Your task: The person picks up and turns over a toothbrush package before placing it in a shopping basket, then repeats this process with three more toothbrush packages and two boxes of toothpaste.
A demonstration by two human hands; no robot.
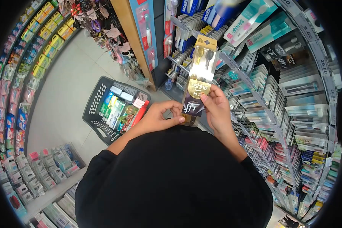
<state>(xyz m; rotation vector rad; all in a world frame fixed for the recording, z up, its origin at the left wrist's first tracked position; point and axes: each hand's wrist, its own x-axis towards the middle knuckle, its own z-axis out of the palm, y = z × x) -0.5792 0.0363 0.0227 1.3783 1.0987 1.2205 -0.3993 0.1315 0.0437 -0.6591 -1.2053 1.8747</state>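
Both hands hold one toothbrush pack in front of me, tilted slightly, with a gold and black card and a clear window. Two brush heads, one yellowish and one dark, show through its upper part. My left hand pinches the lower left corner between thumb and fingers. On the right edge, about mid-height, my right hand grips with its thumb on the front; its other fingers are partly hidden behind the pack. Glare covers part of the window.
A dark shopping basket with several packaged goods stands on the floor at left. Racks of hanging toothbrush packs with price strips rise at right. Hair accessories hang ahead, and shelves of yellow packs curve along the far left.
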